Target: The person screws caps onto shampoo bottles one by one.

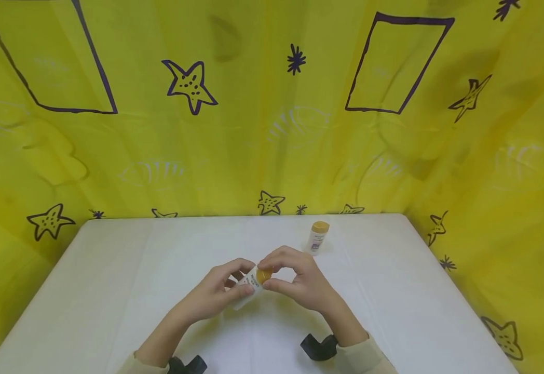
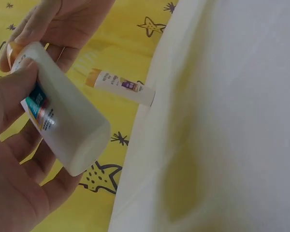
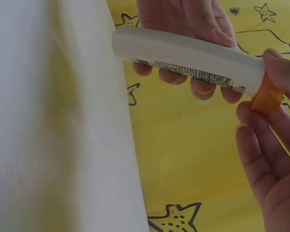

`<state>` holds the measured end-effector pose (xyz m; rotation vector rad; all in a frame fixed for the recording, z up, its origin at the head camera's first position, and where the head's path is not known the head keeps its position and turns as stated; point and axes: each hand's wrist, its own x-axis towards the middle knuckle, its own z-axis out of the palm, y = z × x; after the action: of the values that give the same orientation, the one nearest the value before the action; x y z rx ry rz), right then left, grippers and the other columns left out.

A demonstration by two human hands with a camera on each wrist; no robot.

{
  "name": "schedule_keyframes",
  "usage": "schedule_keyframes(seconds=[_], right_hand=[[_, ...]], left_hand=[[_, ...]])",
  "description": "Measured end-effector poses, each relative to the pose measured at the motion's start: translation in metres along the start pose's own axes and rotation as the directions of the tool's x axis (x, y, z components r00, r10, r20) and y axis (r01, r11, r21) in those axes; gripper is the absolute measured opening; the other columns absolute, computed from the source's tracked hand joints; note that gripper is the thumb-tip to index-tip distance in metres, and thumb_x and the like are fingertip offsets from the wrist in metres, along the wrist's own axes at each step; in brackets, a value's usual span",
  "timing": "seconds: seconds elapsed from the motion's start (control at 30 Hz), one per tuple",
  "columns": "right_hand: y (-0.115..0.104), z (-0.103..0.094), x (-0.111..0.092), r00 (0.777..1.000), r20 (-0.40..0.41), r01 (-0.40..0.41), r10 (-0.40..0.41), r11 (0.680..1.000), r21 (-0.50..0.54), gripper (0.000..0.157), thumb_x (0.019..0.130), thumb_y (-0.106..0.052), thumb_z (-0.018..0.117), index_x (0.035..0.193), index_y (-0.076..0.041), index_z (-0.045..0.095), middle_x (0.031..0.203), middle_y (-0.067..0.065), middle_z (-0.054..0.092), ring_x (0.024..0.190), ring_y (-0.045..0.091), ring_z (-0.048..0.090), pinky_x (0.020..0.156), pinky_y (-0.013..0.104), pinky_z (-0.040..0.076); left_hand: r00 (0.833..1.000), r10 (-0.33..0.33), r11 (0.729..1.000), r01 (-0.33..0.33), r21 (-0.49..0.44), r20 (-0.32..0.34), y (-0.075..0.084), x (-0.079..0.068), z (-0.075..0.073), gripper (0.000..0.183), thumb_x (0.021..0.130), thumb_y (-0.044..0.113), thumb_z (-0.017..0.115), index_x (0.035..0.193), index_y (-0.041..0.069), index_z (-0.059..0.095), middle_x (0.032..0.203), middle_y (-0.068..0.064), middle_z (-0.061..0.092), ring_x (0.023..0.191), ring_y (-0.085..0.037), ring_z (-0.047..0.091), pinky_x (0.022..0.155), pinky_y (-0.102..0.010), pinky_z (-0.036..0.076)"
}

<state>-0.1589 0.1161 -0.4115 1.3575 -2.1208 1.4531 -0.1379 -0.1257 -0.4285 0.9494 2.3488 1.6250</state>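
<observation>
A white bottle point(image 2: 70, 113) with an orange cap point(image 1: 264, 275) is held tilted above the white table. My left hand point(image 1: 217, 291) grips its body, thumb on the labelled front and fingers behind. With thumb and fingers, my right hand point(image 1: 302, 280) pinches the cap. The cap sits on the bottle's neck end, and the right wrist view shows small print on the back of the bottle point(image 3: 188, 58). A second white bottle point(image 1: 317, 240) with an orange cap and a purple label stands upright on the table, beyond my right hand.
The white table point(image 1: 150, 249) ends at a yellow curtain point(image 1: 244, 156) printed with starfish and fish, which surrounds it at the back and sides. A black wrist mount point(image 1: 320, 347) sits by the right wrist and another black mount point(image 1: 188, 365) by the left.
</observation>
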Motion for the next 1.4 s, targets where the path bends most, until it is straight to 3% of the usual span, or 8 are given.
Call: schedule_keyframes(seconds=[0.23, 0.4, 0.57, 0.7, 0.87, 1.0, 1.2, 1.4], right_hand=[[0.000, 0.002, -0.002, 1.000, -0.017, -0.025, 0.024, 0.998, -0.056, 0.027, 0.085, -0.011, 0.079, 0.110, -0.014, 0.068, 0.100, -0.004, 0.067, 0.092, 0.010, 0.063, 0.079, 0.028, 0.056], [-0.001, 0.004, -0.002, 0.997, -0.059, -0.061, 0.055, 0.992, -0.107, 0.027, 0.085, -0.011, 0.079, 0.109, -0.015, 0.068, 0.098, -0.004, 0.067, 0.090, 0.010, 0.061, 0.077, 0.029, 0.056], [-0.003, 0.008, -0.002, 0.990, -0.117, -0.097, 0.082, 0.987, -0.131, 0.027, 0.083, -0.010, 0.080, 0.107, -0.014, 0.068, 0.097, -0.001, 0.067, 0.086, 0.013, 0.062, 0.074, 0.029, 0.056], [-0.004, 0.011, -0.002, 0.981, -0.154, -0.137, 0.117, 0.982, -0.128, 0.027, 0.083, -0.011, 0.081, 0.107, -0.011, 0.068, 0.097, 0.002, 0.068, 0.084, 0.014, 0.063, 0.073, 0.030, 0.057], [-0.005, 0.015, -0.001, 0.964, -0.183, -0.212, 0.191, 0.972, -0.103, 0.026, 0.084, -0.013, 0.081, 0.105, -0.014, 0.066, 0.100, 0.000, 0.069, 0.084, 0.011, 0.065, 0.074, 0.029, 0.057], [-0.007, 0.016, 0.000, 0.955, -0.201, -0.240, 0.219, 0.966, -0.090, 0.024, 0.085, -0.015, 0.080, 0.104, -0.016, 0.066, 0.100, -0.003, 0.069, 0.083, 0.010, 0.064, 0.073, 0.030, 0.057], [-0.007, 0.017, 0.001, 0.946, -0.207, -0.267, 0.248, 0.961, -0.071, 0.021, 0.084, -0.018, 0.081, 0.099, -0.016, 0.065, 0.093, -0.004, 0.069, 0.077, 0.008, 0.063, 0.069, 0.029, 0.057], [-0.005, 0.014, 0.000, 0.946, -0.190, -0.281, 0.261, 0.956, -0.088, 0.024, 0.084, -0.019, 0.081, 0.103, -0.014, 0.068, 0.096, -0.005, 0.070, 0.080, 0.009, 0.064, 0.070, 0.031, 0.058]], left_hand=[[0.993, 0.040, 0.995, -0.030, 0.099, -0.108, 0.000, 0.000, 0.010, 0.026, 0.096, 0.024, 0.068, 0.121, 0.021, 0.060, 0.107, 0.006, 0.067, 0.083, -0.014, 0.064, 0.073, -0.032, 0.056], [0.975, 0.111, 0.973, -0.067, 0.223, -0.193, 0.002, 0.001, 0.017, 0.029, 0.094, 0.027, 0.070, 0.121, 0.022, 0.060, 0.109, 0.009, 0.063, 0.083, -0.007, 0.060, 0.068, -0.026, 0.054], [0.946, 0.198, 0.897, -0.070, 0.436, -0.255, 0.004, 0.002, 0.020, 0.032, 0.091, 0.029, 0.073, 0.120, 0.022, 0.060, 0.107, 0.012, 0.061, 0.089, -0.005, 0.052, 0.072, -0.025, 0.050], [0.924, 0.264, 0.828, -0.070, 0.556, -0.276, 0.003, 0.003, 0.020, 0.034, 0.088, 0.025, 0.077, 0.119, 0.019, 0.061, 0.109, 0.008, 0.063, 0.093, -0.008, 0.054, 0.073, -0.025, 0.053], [0.900, 0.340, 0.770, -0.101, 0.630, -0.271, 0.002, 0.004, 0.020, 0.033, 0.089, 0.024, 0.076, 0.118, 0.017, 0.063, 0.112, 0.004, 0.063, 0.095, -0.012, 0.056, 0.073, -0.027, 0.056], [0.884, 0.387, 0.744, -0.130, 0.656, -0.263, 0.002, 0.005, 0.019, 0.030, 0.091, 0.025, 0.074, 0.118, 0.017, 0.063, 0.112, 0.003, 0.062, 0.094, -0.014, 0.056, 0.071, -0.028, 0.055], [0.876, 0.408, 0.716, -0.130, 0.686, -0.260, 0.003, 0.004, 0.020, 0.031, 0.087, 0.022, 0.077, 0.114, 0.015, 0.063, 0.110, 0.002, 0.062, 0.092, -0.015, 0.057, 0.071, -0.029, 0.056], [0.893, 0.366, 0.739, -0.109, 0.665, -0.260, 0.003, 0.004, 0.019, 0.032, 0.088, 0.021, 0.077, 0.116, 0.015, 0.063, 0.112, 0.002, 0.063, 0.094, -0.015, 0.057, 0.073, -0.031, 0.057]])
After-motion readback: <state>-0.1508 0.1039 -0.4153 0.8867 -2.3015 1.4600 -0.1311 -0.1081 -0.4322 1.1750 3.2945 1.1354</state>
